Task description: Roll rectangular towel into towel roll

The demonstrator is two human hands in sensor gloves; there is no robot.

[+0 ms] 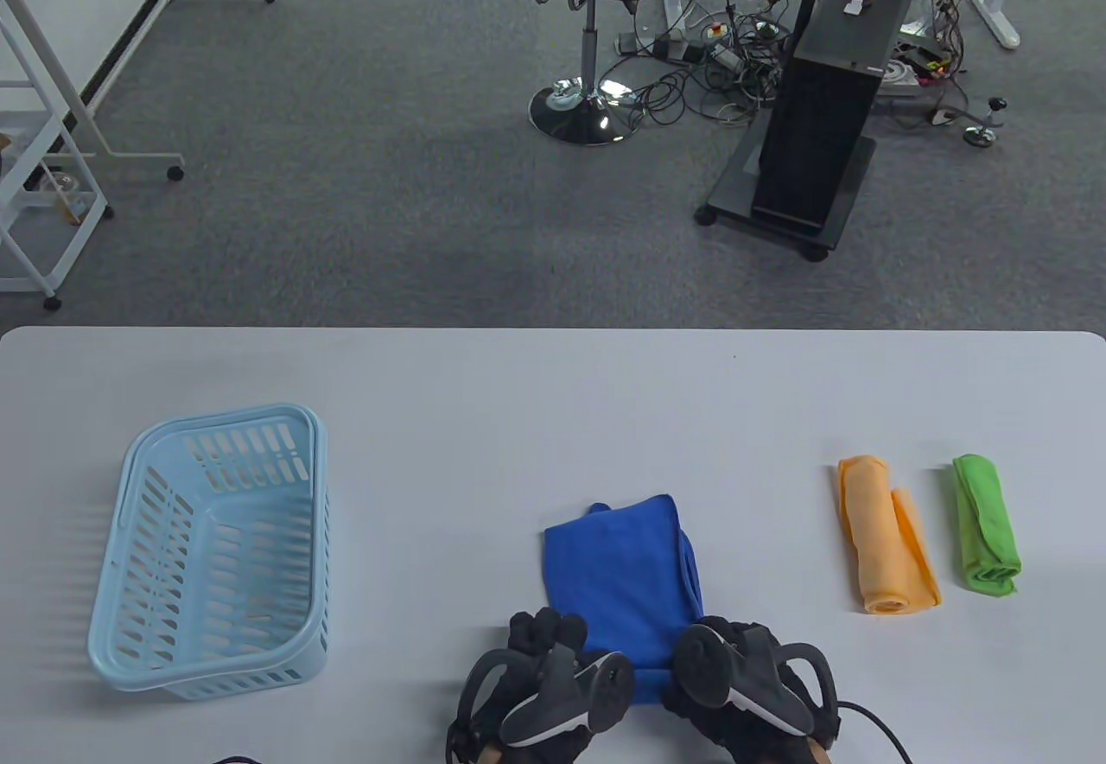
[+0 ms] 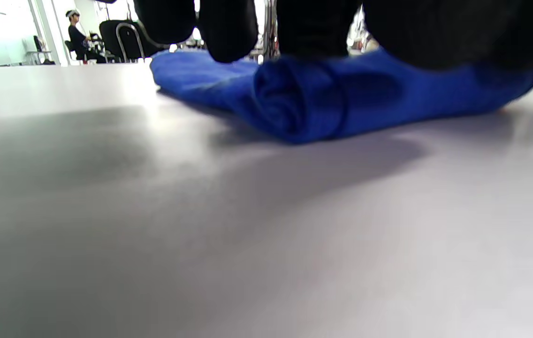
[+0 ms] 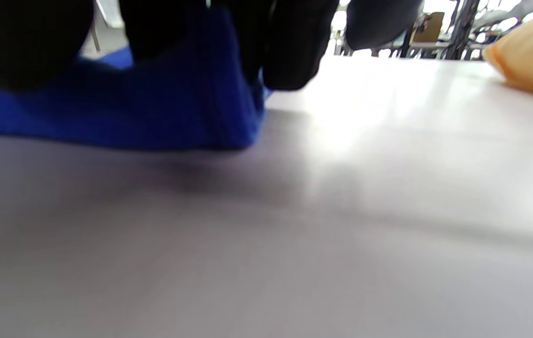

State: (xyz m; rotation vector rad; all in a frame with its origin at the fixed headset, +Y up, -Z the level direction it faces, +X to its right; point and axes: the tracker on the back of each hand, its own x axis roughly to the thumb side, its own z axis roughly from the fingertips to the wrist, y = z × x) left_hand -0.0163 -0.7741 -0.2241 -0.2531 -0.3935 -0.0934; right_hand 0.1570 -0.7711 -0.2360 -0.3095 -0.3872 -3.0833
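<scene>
Two gloved hands sit on the near end of the blue rectangular microfibre towel (image 1: 618,574), lying right of the pale blue slotted plastic basket (image 1: 216,552). Left hand (image 1: 540,682) and right hand (image 1: 747,678) curl their fingers over a started roll. Roll axis runs left-right; the flat remainder stretches away from the fingers. Both hands equally near. Rolled orange towel (image 1: 881,535) lies further right.

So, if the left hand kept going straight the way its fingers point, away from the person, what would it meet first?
The left hand already rests on the blue towel; going on, it meets the unrolled part, then probably bare table.
</scene>
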